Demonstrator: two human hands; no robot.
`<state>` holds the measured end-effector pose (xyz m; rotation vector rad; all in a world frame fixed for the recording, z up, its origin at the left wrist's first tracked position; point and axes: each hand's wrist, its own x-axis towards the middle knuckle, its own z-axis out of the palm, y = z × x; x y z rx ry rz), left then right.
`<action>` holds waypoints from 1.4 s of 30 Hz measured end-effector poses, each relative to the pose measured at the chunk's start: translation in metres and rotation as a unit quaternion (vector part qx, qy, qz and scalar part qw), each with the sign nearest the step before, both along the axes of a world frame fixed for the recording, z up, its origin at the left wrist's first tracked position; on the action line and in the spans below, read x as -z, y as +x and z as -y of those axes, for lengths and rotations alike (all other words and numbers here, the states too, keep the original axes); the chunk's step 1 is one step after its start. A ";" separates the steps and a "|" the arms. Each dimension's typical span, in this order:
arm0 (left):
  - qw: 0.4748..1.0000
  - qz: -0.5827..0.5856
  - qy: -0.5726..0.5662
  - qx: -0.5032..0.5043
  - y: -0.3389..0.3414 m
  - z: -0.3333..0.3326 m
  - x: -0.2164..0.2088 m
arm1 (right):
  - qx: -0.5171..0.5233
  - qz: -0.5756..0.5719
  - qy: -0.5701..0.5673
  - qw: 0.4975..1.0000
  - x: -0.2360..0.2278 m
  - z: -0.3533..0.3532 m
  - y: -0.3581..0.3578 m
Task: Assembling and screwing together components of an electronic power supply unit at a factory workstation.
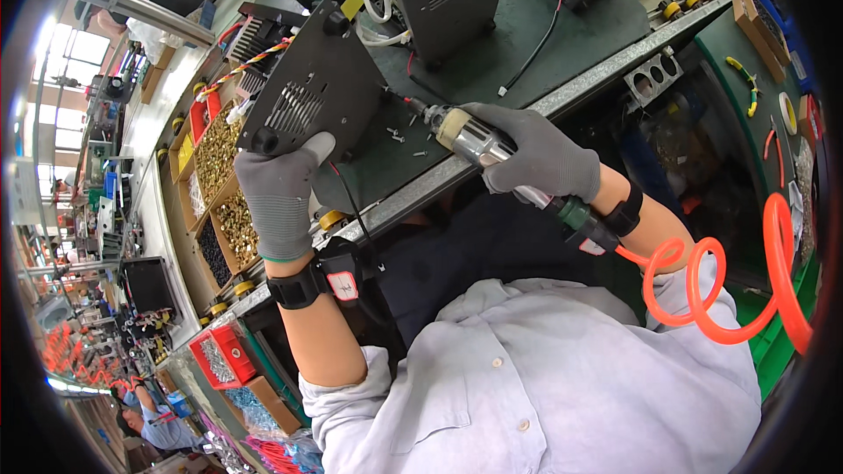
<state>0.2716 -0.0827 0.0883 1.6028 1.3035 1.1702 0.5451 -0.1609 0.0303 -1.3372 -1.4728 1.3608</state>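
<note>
My left hand (279, 177), in a grey glove, grips the lower corner of a black metal panel (320, 79) with slotted vents and round black feet. The thumb lies over the panel's edge. My right hand (549, 154), gloved too, is wrapped round a pneumatic screwdriver (474, 136) with a silver body. Its tip points left at the panel's right edge; whether it touches a screw there I cannot make out. Several loose screws (397, 134) lie on the dark green mat (518, 61) between the panel and the screwdriver. An orange coiled air hose (702, 290) runs from the tool's rear.
Left of the panel are divided trays of brass-coloured parts (219, 154). A second black panel (452, 0) with white cables stands behind. A red bin (221, 358) of small hardware sits lower left. The bench's metal edge (421, 177) runs in front; yellow-handled cutters (745, 86) lie far right.
</note>
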 end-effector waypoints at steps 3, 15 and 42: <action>1.000 -0.007 -0.004 0.016 -0.003 -0.004 -0.001 | 0.002 0.009 -0.004 1.000 0.002 -0.004 0.000; 0.999 -0.038 -0.023 0.023 -0.007 -0.008 0.001 | -0.009 0.047 0.032 0.998 -0.001 -0.009 -0.002; 0.828 0.403 -0.376 0.103 0.038 0.052 0.035 | -0.009 -0.148 -0.220 0.964 -0.057 0.041 0.018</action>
